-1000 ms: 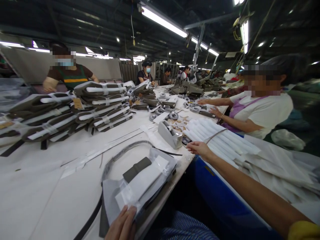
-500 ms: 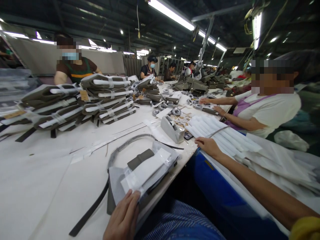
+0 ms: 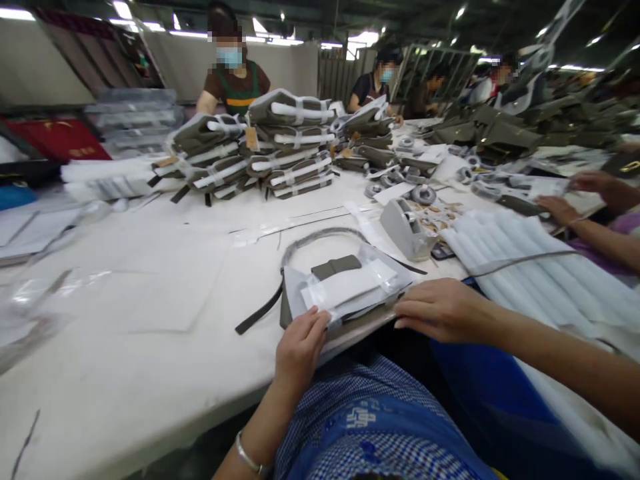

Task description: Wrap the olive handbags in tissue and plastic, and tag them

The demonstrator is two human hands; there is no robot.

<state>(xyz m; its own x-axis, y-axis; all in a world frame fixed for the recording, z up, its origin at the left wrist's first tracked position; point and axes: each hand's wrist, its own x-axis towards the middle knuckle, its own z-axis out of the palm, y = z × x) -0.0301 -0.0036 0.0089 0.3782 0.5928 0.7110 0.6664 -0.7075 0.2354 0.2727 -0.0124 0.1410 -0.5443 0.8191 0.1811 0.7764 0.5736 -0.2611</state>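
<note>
A grey-brown handbag lies on the white table in front of me, partly covered by thin white wrapping. A white strip is taped across it, below a grey-brown flap. Its long strap loops behind, wrapped in grey film, with a dark end out to the left. My left hand grips the bag's near left edge, thumb hidden. At the near right corner, my right hand has its fingers together and curled on the bag's edge; the exact grip is partly hidden.
A grey tape dispenser stands behind the bag. White foam sheets lie to the right, above a blue bin. Stacked wrapped bags rise at the back, where a masked person stands. A co-worker's hands are at far right.
My right hand has come from the foam sheets to the bag's right corner. My left hand stays at the near left edge. The view has swung left.
</note>
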